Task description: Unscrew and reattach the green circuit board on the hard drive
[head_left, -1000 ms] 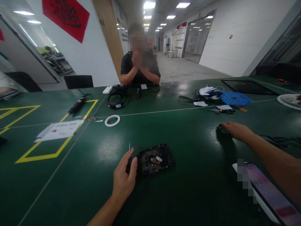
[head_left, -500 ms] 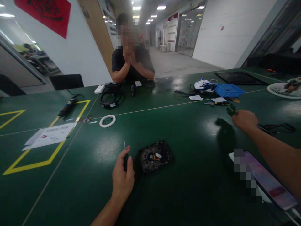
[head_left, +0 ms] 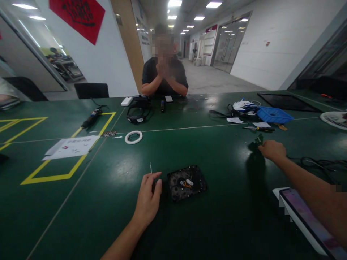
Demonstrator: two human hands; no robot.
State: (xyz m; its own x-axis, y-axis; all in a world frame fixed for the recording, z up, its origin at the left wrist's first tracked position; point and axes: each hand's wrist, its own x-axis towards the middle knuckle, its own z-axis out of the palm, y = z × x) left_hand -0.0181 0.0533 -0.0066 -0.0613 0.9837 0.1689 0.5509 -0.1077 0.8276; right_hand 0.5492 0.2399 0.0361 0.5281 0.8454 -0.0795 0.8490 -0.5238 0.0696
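Note:
A hard drive [head_left: 177, 187] lies on the green table with its screw-studded underside up. Just left of it, my left hand [head_left: 148, 198] is closed around a small screwdriver [head_left: 151, 168]; the thin metal shaft points up and away, while most of the handle is hidden by my fingers. Out to the right, my right hand [head_left: 273, 150] pinches a small green circuit board [head_left: 256, 142] by its near end. The board is tilted, low over the table, with a dark shadow below; whether it touches the surface I cannot tell.
A phone [head_left: 309, 216] lies under my right forearm. Beyond are a blue basket [head_left: 275, 115], a yellow-and-black screwdriver [head_left: 260, 128] and cables [head_left: 320, 162]. A white tape ring [head_left: 133, 137], paper sheets [head_left: 73, 147] and a black power tool [head_left: 92, 117] are leftward. A person [head_left: 164, 79] sits opposite.
My right hand has moved left and lower with the circuit board. The left hand still holds the screwdriver beside the hard drive. The camera view has shifted slightly.

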